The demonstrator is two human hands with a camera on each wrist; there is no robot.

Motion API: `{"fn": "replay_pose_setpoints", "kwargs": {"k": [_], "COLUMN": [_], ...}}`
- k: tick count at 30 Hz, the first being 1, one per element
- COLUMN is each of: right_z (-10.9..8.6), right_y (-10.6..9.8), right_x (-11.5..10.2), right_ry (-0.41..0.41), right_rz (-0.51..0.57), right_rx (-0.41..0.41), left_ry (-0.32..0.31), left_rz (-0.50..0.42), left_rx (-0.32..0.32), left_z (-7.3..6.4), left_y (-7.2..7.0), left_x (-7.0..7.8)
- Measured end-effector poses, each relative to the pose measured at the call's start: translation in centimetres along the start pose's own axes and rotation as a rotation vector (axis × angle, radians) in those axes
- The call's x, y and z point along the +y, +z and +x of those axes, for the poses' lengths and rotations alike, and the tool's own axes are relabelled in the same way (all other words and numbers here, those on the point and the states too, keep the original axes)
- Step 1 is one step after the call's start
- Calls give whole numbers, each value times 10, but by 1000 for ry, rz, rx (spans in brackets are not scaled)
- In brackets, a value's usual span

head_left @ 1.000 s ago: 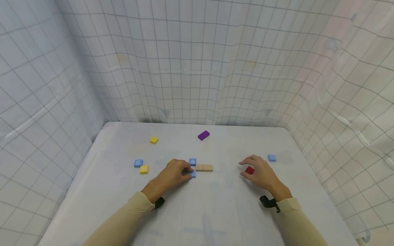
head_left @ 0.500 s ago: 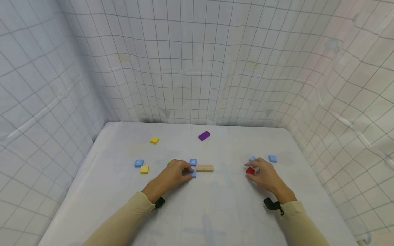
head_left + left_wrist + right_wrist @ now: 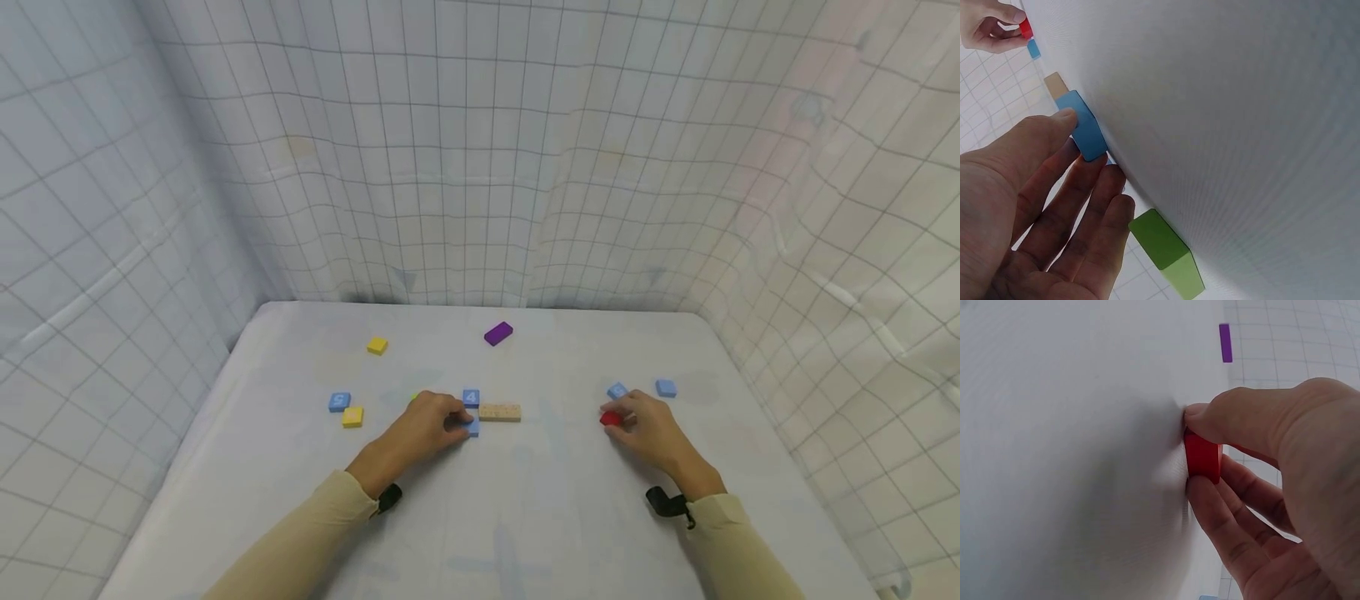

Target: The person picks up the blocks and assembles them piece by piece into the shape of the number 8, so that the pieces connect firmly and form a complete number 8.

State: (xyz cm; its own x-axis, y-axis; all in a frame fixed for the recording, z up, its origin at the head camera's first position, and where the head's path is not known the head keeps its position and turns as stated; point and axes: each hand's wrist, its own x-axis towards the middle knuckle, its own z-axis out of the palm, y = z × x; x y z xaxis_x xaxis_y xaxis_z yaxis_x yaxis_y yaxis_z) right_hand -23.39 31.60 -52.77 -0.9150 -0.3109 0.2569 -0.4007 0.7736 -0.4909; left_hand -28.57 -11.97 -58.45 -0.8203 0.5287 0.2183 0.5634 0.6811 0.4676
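Note:
On the white table, my left hand (image 3: pixel 431 423) pinches a light blue tile (image 3: pixel 1084 128) between thumb and fingers. That tile sits at the left end of a pale wooden block (image 3: pixel 500 412). Just behind it lies a blue tile marked 4 (image 3: pixel 471 398). A green block (image 3: pixel 1163 244) lies beside my left fingertips, mostly covered by the hand in the head view. Farther right, my right hand (image 3: pixel 651 427) holds a small red block (image 3: pixel 1202 456) between thumb and index finger, low at the table surface. A blue tile (image 3: pixel 617 391) lies just beyond those fingers.
At the left lie a blue tile marked 5 (image 3: pixel 340 402) and a yellow tile (image 3: pixel 352 417). Another yellow tile (image 3: pixel 377 346) and a purple block (image 3: pixel 498 333) are farther back. One more blue tile (image 3: pixel 666 388) lies at the right. Grid-patterned curtains (image 3: pixel 480 167) enclose the table.
My right hand has shifted slightly right, and its fingers have closed on the red block. The blue tile beyond it has come into sight. The left hand stays at its tile.

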Motion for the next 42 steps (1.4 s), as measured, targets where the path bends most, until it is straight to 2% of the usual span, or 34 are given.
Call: {"fn": "replay_pose_setpoints", "kwargs": {"k": [3, 4, 8, 10, 11, 16, 24, 30, 32, 37, 38, 42], "right_z": [-1, -1, 0, 0, 0, -1, -2, -2, -2, 1, 2, 5], "right_y": [1, 1, 1, 1, 1, 3, 1, 1, 1, 2, 3, 5], "right_x": [0, 0, 0, 0, 1, 1, 3, 4, 3, 1, 1, -1], "right_ry": [-4, -6, -12, -16, -19, -16, 16, 41, 27, 22, 30, 42], "right_rz": [1, 1, 5, 6, 7, 24, 43, 55, 62, 83, 85, 105], "right_rx": [3, 3, 2, 10, 14, 23, -10, -30, -27, -16, -16, -26], "left_ry": [6, 17, 24, 12, -1, -24, -23, -14, -2, -6, -15, -17], "left_rz": [-5, 2, -3, -5, -14, -12, -17, -53, -45, -44, -54, -43], "left_rx": [3, 10, 23, 19, 13, -7, -6, -11, -5, -3, -6, -11], "left_z": [-1, -4, -4, -3, -1, 0, -2, -3, -5, -4, -2, -1], "left_y": [-1, -7, -8, -8, -3, 0, 0, 0, -6, -8, -3, -2], "left_x": [1, 8, 8, 7, 1, 0, 1, 3, 11, 11, 5, 4]}}
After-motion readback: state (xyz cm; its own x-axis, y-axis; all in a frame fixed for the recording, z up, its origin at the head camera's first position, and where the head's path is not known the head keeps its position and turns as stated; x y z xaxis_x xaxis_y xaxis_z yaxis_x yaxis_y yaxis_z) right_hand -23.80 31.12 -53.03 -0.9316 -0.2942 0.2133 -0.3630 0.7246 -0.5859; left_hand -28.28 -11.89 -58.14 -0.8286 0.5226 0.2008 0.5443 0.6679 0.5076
